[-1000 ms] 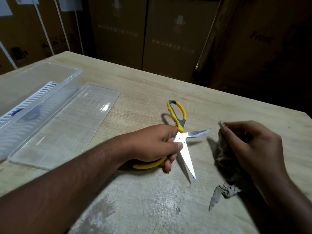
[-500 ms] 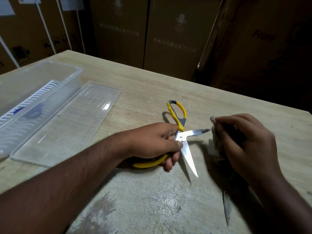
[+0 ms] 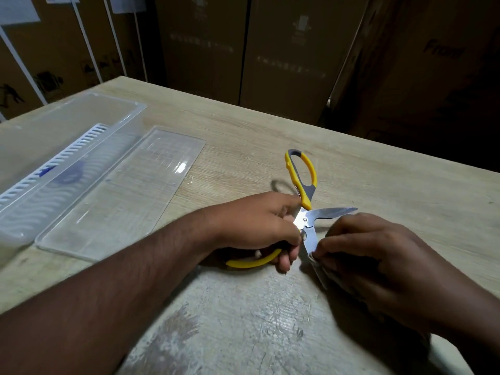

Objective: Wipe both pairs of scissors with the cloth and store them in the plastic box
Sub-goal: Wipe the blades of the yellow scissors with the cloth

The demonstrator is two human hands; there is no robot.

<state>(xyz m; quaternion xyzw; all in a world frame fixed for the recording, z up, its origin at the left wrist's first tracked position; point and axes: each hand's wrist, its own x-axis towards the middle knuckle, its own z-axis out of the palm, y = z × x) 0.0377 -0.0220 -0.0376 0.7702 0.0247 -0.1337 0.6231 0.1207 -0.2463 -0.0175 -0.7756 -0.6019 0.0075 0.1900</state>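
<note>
Nearest, our right hand (image 3: 378, 255) pinches the cloth (image 3: 320, 269) round the scissors' (image 3: 307, 212) near blade. Just left, our left hand (image 3: 259, 226) grips their lower yellow handle, blades spread on the table (image 3: 378, 171). Far left of it lie lid (image 3: 121, 193) and box (image 3: 81, 123).

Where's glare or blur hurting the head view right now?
Head view: glare whitens the scissors at the pivot and streaks the clear lid; the right hand and left hand are slightly motion-blurred; the cardboard boxes behind are dim; table edges bow from the wide lens.
</note>
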